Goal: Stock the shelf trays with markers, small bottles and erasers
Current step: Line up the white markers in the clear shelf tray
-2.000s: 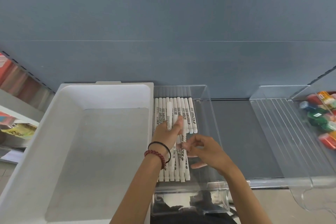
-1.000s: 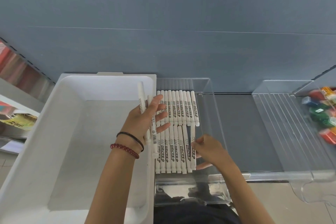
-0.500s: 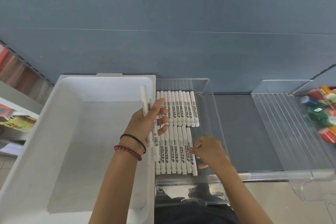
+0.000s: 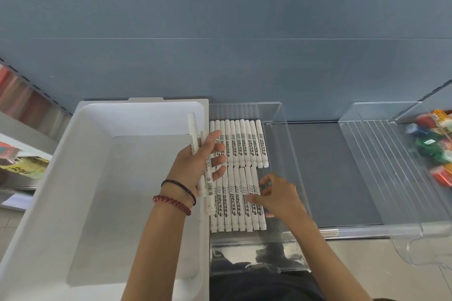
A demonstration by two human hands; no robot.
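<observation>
White markers [image 4: 245, 145] lie in two neat rows inside a clear tray [image 4: 292, 161] on the shelf. My left hand [image 4: 195, 166] hovers over the tray's left edge and holds a few loose white markers [image 4: 191, 129] that point away from me. My right hand [image 4: 277, 197] rests at the right end of the near row [image 4: 234, 199]. Its fingers are loosely curled, and its thumb touches the outermost markers without gripping any.
A big white bin [image 4: 97, 178] stands left of the tray. To the right are a bare grey strip of shelf [image 4: 322, 168], a second clear tray [image 4: 381, 166] and coloured small bottles [image 4: 433, 146] at the far right. A blue back wall closes the shelf.
My right hand laid one more marker at the right end of the near row and loosened its fingers. My left hand stays almost still with its markers.
</observation>
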